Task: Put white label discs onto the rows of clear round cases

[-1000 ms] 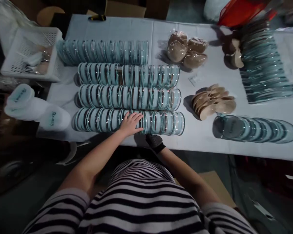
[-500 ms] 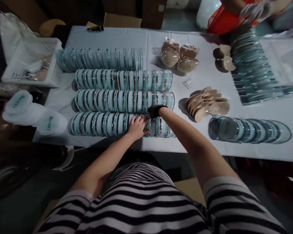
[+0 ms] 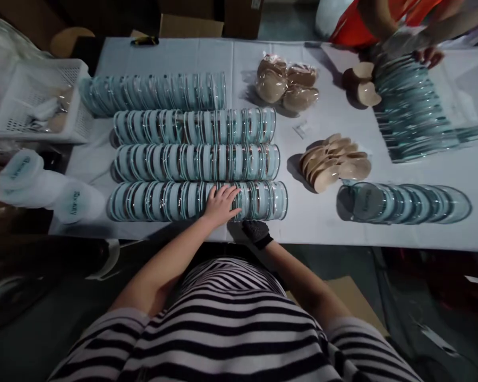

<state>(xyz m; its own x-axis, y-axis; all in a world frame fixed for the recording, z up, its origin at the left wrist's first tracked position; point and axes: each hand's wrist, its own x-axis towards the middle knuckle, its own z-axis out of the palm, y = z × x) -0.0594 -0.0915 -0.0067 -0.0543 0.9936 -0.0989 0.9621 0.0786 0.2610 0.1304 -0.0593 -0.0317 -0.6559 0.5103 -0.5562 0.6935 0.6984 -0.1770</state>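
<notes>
Palm down with the bare left hand (image 3: 222, 206), spreading open fingers across the top of the front row of round packs (image 3: 163, 201), touching without clenching. With the gloved right hand (image 3: 257, 232), reaching in at the near side of that row; impossible to tell whether grasping anything, with fingertips hidden. Lying in one long line, standing on edge along the near side of the white table (image 3: 318, 233). Looking hollow, so probably weighing little singly, yet likely fanning apart or rolling under a sideways push. Seemingly keeping firmer at the rims while flexing at the clear walls, hence perhaps denting under a hard pinch. Shining like smooth plastic, so probably sliding against bare skin. Best taking hold around opposite rims, squeezing gently, rather than pressing on the clear walls.
</notes>
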